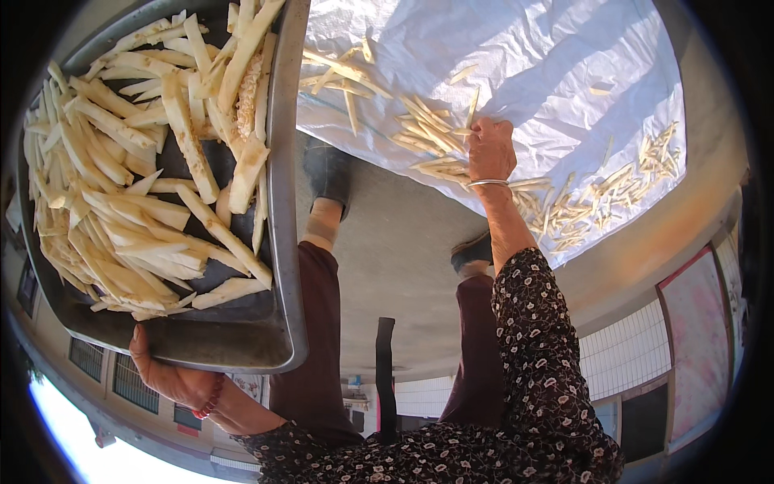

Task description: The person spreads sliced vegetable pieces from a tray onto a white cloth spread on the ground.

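Observation:
My left hand [181,381] supports a dark metal tray [287,320] from beneath its near edge, with the thumb up against the side. A large heap of pale, raw-cut vegetable strips [139,224] fills much of the tray; brown specks mark some of them. My right hand [493,145] is low over a white woven plastic sheet [544,72], its fingers curled around the end of a thin pale strip [462,131]. More strips [429,127] lie on the sheet just left of that hand. Its fingertips are partly hidden.
Scattered strips [604,187] line the sheet's right and near edge. Another small group [338,72] lies by the tray's rim. My shod feet [326,172] stand on concrete floor [387,242] at the sheet's near edge. A black strap [386,375] hangs before my body.

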### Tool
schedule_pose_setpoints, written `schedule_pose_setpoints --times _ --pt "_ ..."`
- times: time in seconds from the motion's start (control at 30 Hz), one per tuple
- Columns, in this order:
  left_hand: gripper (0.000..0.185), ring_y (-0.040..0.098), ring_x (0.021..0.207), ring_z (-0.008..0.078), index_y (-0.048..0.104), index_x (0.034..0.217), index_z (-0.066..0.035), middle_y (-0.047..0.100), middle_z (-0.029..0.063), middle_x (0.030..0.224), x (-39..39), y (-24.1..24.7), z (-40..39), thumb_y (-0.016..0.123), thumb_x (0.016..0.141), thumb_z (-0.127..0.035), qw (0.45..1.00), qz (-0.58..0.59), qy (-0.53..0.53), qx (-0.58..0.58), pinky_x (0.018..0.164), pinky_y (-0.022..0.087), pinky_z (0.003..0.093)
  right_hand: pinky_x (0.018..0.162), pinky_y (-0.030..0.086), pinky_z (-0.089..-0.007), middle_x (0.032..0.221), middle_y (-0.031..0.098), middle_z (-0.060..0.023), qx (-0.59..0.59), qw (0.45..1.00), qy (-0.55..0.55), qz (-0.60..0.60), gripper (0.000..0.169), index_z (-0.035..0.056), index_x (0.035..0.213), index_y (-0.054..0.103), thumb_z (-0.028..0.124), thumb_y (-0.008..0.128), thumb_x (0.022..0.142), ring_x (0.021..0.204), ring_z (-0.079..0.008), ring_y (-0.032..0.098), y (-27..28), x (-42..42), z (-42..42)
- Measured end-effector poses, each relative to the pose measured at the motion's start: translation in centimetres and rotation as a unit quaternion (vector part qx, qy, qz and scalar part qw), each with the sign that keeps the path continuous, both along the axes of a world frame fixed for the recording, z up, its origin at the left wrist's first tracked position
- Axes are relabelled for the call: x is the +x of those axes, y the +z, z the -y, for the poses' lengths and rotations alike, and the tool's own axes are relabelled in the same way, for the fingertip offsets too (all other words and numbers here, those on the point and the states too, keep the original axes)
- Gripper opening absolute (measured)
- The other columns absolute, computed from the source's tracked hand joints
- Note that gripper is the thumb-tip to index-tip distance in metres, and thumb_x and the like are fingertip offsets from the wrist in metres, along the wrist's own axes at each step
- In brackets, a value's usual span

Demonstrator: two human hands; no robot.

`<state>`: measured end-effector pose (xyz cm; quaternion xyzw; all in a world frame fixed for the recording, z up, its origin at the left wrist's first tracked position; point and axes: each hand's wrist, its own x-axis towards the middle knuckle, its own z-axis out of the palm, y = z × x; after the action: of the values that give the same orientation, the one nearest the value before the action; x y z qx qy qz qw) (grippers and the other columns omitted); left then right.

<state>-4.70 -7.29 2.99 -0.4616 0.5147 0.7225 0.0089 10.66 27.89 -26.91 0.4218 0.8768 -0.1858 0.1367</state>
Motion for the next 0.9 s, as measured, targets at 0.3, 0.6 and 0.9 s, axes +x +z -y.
schedule_pose_setpoints --times 0.3,0.6,0.9 --pt "0.038 0.053 0.105 0.0297 0.052 0.115 0.001 0.056 0.0152 0.114 -0.2 1.1 -0.4 0.058 0.078 -0.01 1.0 -0.008 0.004 0.0 0.095 0.038 0.0441 0.068 0.044 -0.039 0.085 0.055 -0.011 -0.162 0.97 0.108 -0.146 0.019 0.0083 0.089 0.058 0.014 0.06 0.071 0.083 -0.0286 0.055 2.6 -7.0 7.5" --pt "0.039 0.052 0.106 0.0301 0.051 0.115 0.001 0.056 0.0149 0.114 0.2 0.9 -1.2 0.058 0.079 -0.011 1.0 0.007 -0.001 -0.001 0.096 0.038 0.0445 0.074 0.044 -0.0397 0.092 0.055 -0.012 -0.119 0.985 0.064 -0.108 0.022 0.0076 0.092 0.059 0.01 0.058 0.07 0.086 -0.0314 0.054 0.3 -11.0 8.2" --pt "0.038 0.051 0.107 0.0302 0.053 0.113 0.0 0.055 0.0143 0.116 -0.3 -0.1 0.2 0.061 0.078 -0.013 0.999 0.017 -0.016 -0.038 0.095 0.037 0.0452 0.076 0.043 -0.0398 0.091 0.053 -0.0111 -0.09 0.989 0.002 -0.113 0.026 0.0092 0.095 0.059 0.007 0.058 0.069 0.089 -0.0305 0.052 2.0 -2.3 6.7"
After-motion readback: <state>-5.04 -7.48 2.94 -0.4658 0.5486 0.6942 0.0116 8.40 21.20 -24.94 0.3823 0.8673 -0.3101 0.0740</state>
